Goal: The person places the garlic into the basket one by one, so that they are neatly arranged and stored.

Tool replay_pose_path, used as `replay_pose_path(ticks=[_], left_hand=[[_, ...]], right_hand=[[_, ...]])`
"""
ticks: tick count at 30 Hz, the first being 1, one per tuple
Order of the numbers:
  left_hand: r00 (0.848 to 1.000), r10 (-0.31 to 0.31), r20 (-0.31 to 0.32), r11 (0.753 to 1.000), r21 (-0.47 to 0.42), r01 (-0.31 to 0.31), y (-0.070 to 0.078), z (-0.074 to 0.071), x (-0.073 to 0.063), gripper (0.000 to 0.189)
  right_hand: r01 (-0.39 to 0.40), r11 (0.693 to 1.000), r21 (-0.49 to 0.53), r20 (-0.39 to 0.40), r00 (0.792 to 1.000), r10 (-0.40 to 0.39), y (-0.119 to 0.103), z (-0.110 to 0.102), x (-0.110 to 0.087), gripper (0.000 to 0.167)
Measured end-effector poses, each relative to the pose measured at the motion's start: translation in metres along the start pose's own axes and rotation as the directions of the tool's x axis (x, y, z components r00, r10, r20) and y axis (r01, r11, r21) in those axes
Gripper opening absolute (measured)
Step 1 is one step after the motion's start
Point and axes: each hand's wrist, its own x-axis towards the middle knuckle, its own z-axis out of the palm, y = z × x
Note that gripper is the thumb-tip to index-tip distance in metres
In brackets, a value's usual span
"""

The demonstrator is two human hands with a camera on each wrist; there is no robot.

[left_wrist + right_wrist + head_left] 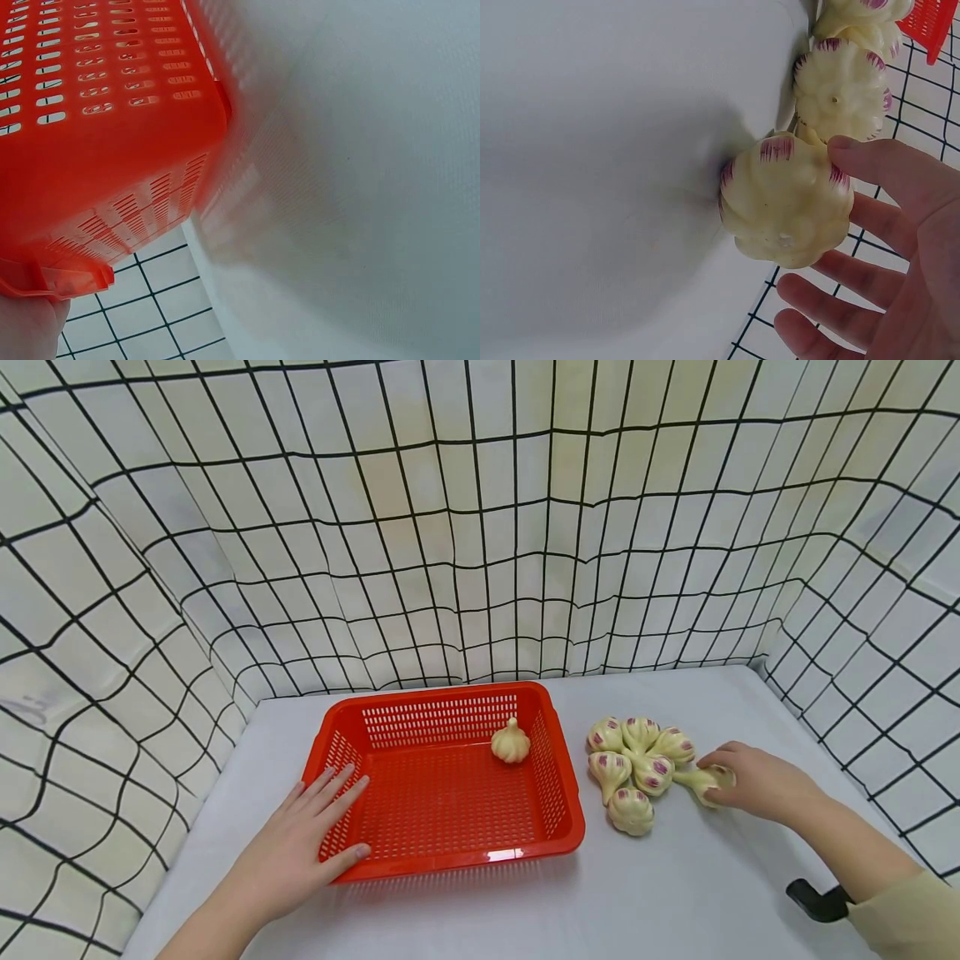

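A red plastic basket [457, 861] stands on the white table, with one garlic bulb [511, 744] in its back right corner. My left hand [296, 852] rests on the basket's left front rim, fingers spread and straight. To the right of the basket lies a cluster of garlic bulbs [651, 774], cream with purple streaks. At its right side my right hand [765, 783] pinches a garlic bulb [787, 202] between thumb and forefinger. In the right wrist view the other fingers hang loosely curled beside that bulb. Just behind it sits another bulb [840, 94].
White panels covered by a black grid net [495, 535] enclose the table at the back and both sides. A black curved object [817, 902] shows by the right sleeve [907, 918]. White tabletop [637, 893] lies in front of the basket and bulbs.
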Motion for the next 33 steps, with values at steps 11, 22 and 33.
replay_pose_path(ticks=[11, 22, 33], left_hand=[[1.000, -0.012, 0.011, 1.000, -0.006, 0.012, 0.001, 0.000, 0.001, 0.082], [1.000, -0.017, 0.023, 1.000, -0.003, 0.017, 0.000, 0.000, 0.001, 0.083], [1.000, -0.020, 0.016, 1.000, -0.008, 0.020, -0.001, 0.000, 0.001, 0.083]], right_hand=[[-0.011, 0.998, -0.059, -0.018, 1.000, 0.010, -0.003, 0.006, 0.002, 0.045], [0.012, 0.999, -0.038, -0.034, 0.999, -0.013, -0.001, 0.008, -0.002, 0.046], [-0.078, 0.987, 0.140, -0.017, 0.997, 0.081, 0.010, 0.007, -0.012, 0.053]])
